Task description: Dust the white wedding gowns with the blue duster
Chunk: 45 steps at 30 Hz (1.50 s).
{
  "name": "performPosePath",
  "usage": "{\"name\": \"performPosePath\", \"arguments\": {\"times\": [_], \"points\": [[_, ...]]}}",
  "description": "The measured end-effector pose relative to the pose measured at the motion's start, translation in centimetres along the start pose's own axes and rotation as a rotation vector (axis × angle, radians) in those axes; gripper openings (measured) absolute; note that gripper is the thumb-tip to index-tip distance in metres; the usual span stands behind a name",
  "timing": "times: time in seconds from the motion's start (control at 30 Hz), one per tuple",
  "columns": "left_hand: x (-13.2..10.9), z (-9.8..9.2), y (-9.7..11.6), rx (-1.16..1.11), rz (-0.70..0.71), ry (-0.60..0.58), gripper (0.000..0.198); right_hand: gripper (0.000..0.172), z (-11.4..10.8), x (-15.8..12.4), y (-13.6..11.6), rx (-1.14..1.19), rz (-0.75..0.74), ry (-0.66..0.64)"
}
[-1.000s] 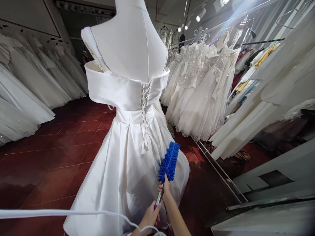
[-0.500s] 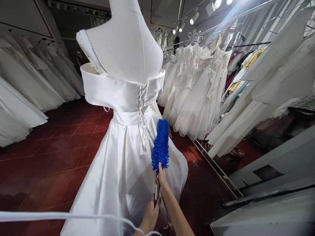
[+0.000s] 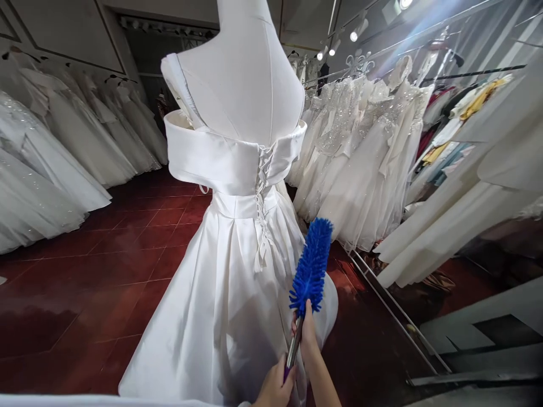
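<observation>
A blue fluffy duster (image 3: 311, 265) on a metal handle (image 3: 293, 350) points up beside the right back of a white satin dress (image 3: 229, 294). The dress hangs on a white mannequin torso (image 3: 246, 85) and has a laced back with a bow. My right hand (image 3: 307, 333) grips the handle just under the blue head. My left hand (image 3: 275, 388) holds the handle's purple lower end at the frame's bottom. The duster head tilts right, close to the skirt's edge; I cannot tell whether it touches the fabric.
White gowns hang on racks along the left wall (image 3: 63, 147) and on the right (image 3: 365, 158). A metal rail base (image 3: 394, 311) runs along the red tiled floor (image 3: 85, 282). A grey counter (image 3: 479, 339) fills the lower right.
The duster head swung up toward the dress lacing, then back out to the right and tilted. Both hands kept their grip. The view shifted, so the mannequin sits further right.
</observation>
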<state>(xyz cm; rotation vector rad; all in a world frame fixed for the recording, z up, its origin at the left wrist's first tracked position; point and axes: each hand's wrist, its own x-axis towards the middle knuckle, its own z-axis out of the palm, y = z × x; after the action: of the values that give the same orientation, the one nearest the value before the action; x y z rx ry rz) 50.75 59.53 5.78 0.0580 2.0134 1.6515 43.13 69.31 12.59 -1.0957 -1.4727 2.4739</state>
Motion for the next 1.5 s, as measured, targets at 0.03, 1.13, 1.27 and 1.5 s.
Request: {"name": "performPosePath", "arguments": {"times": [0.03, 1.13, 1.27, 1.5], "points": [[0.0, 0.0, 0.8, 0.03, 0.054, 0.019, 0.07, 0.055, 0.9, -0.5, -1.1, -0.002, -0.038, -0.03], [-2.0, -1.5, 1.8, -0.165, 0.094, 0.159, 0.05, 0.039, 4.0, -1.4, -2.1, 0.108, 0.033, -0.196], [-0.8, 0.6, -1.8, -0.144, -0.072, 0.081, 0.06, 0.04, -0.3, 0.9, 1.1, 0.125, 0.171, -0.077], [-1.3, 0.3, -3.6, -0.127, -0.049, -0.08, 0.062, 0.029, -2.1, 0.2, 1.7, 0.217, 0.217, 0.036]]}}
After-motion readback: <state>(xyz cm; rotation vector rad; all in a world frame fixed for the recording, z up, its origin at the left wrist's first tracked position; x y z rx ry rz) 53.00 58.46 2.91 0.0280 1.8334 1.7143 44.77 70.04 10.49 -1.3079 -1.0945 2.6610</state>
